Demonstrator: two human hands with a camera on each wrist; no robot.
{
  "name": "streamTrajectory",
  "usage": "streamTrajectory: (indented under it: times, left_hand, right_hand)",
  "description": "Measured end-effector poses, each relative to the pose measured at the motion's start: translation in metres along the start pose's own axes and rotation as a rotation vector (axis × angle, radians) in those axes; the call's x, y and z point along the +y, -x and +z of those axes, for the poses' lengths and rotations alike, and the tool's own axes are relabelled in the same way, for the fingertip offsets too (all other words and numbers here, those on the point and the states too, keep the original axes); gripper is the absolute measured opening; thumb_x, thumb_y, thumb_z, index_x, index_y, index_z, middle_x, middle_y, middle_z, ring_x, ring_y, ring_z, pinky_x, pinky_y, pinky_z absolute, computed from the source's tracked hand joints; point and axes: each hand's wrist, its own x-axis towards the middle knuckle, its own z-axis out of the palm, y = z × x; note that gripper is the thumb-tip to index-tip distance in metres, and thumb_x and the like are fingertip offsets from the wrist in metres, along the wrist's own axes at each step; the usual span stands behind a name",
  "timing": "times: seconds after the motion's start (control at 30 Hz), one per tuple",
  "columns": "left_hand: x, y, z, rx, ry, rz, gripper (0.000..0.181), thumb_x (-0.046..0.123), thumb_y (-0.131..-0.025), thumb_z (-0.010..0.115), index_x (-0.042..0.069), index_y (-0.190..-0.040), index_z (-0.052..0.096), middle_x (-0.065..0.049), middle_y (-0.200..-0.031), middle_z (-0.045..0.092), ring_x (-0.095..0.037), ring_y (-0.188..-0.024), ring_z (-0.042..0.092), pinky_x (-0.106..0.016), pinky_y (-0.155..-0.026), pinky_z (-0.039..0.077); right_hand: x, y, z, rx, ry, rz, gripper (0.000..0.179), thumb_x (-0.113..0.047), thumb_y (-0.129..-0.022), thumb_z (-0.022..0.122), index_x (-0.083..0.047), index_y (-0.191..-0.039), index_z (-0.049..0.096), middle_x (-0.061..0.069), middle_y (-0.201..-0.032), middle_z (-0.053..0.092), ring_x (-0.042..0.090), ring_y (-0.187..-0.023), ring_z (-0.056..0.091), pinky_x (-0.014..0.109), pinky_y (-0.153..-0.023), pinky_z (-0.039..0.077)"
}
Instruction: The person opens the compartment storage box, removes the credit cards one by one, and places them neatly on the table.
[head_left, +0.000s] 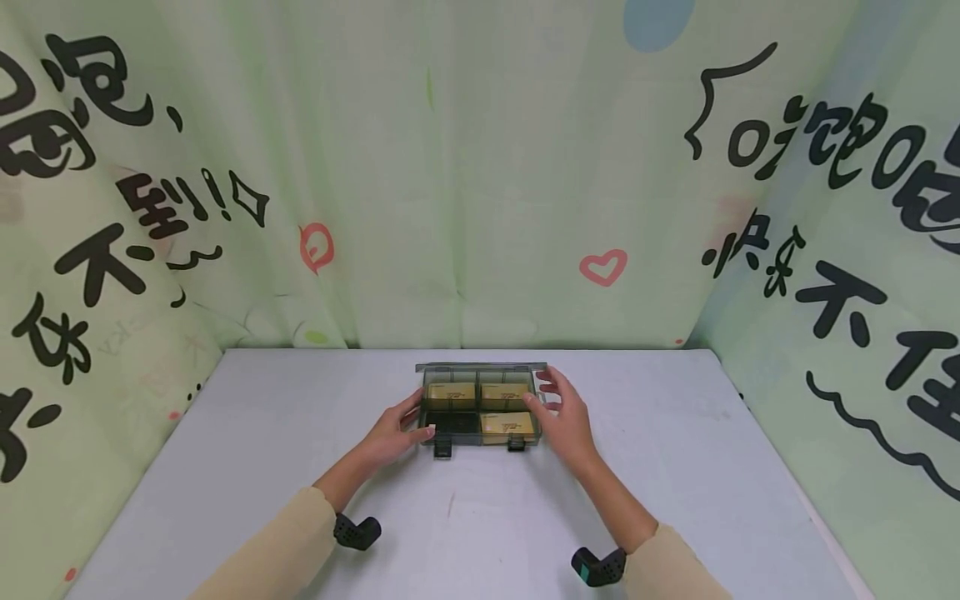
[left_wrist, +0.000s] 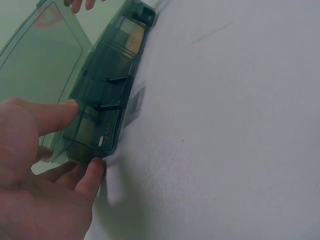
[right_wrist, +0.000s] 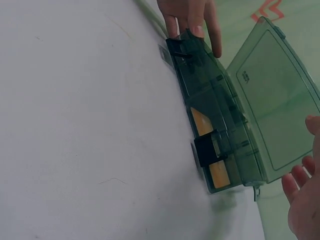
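Note:
A dark translucent plastic compartment box (head_left: pixel 478 430) stands near the table's back edge, its lid (right_wrist: pixel 275 95) raised at the back. Three compartments hold gold-coloured packets, one packet (head_left: pixel 506 425) at the front right; the front-left compartment (head_left: pixel 456 423) looks dark, with no packet visible. My left hand (head_left: pixel 392 432) grips the box's left end, thumb on the near corner and fingers at the side. At the right end is my right hand (head_left: pixel 568 421), fingers spread and slightly bent beside the raised lid; whether they touch it I cannot tell. Two black latches (head_left: pixel 442 448) hang down in front.
A white-covered table (head_left: pixel 637 467) lies under the box. Pale green curtains (head_left: pixel 510 167) with black lettering and red hearts enclose the back and both sides. Each wrist carries a small black device (head_left: pixel 358 532).

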Motion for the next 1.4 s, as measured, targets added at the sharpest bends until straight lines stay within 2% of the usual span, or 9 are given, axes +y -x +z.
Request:
streamTrajectory:
  times: [0.13,0.3,0.73,1.07,1.4]
  left_hand:
    - [-0.001,0.000,-0.001,-0.010,-0.002,0.009,0.078,0.015,-0.091,0.067,0.016,-0.155,0.023,-0.012,-0.159,0.029,-0.033,-0.145,0.030,-0.051,-0.117,0.027]
    - [0.001,0.002,-0.002,-0.024,0.012,0.018,0.078,0.015,-0.091,0.067,0.016,-0.155,0.023,-0.012,-0.160,0.026,-0.033,-0.146,0.029,-0.052,-0.116,0.029]
    - [-0.001,0.000,-0.003,-0.045,0.028,0.019,0.079,0.017,-0.091,0.068,0.019,-0.155,0.022,-0.010,-0.161,0.024,-0.032,-0.146,0.028,-0.051,-0.115,0.031]
    - [-0.001,0.000,-0.003,-0.042,0.043,0.019,0.078,0.015,-0.091,0.068,0.017,-0.155,0.023,-0.009,-0.161,0.024,-0.032,-0.146,0.028,-0.051,-0.115,0.030]
    - [-0.003,0.000,-0.004,-0.038,0.047,0.017,0.079,0.015,-0.090,0.068,0.017,-0.155,0.023,-0.011,-0.161,0.025,-0.033,-0.146,0.027,-0.051,-0.115,0.030]
  right_hand:
    - [-0.001,-0.003,-0.002,0.015,0.026,-0.009,0.061,-0.019,-0.093,0.066,-0.004,-0.145,0.039,0.014,-0.137,0.050,0.029,-0.123,0.052,0.047,-0.100,0.049]
    - [-0.004,-0.007,-0.005,-0.001,0.042,0.011,0.058,-0.022,-0.094,0.064,-0.007,-0.145,0.040,0.012,-0.143,0.045,0.030,-0.128,0.049,0.046,-0.102,0.048]
    - [-0.008,-0.015,-0.005,-0.043,0.050,0.029,0.065,-0.014,-0.095,0.061,-0.007,-0.151,0.030,0.013,-0.152,0.040,0.032,-0.136,0.044,0.046,-0.104,0.046]
    - [-0.008,-0.021,-0.005,-0.067,0.056,0.033,0.064,-0.016,-0.096,0.059,-0.012,-0.152,0.028,0.009,-0.155,0.036,0.031,-0.138,0.042,0.046,-0.106,0.045]
    - [-0.007,-0.027,-0.010,-0.102,0.034,0.077,0.061,-0.022,-0.097,0.057,-0.015,-0.152,0.030,0.008,-0.155,0.036,0.032,-0.139,0.040,0.048,-0.108,0.043]
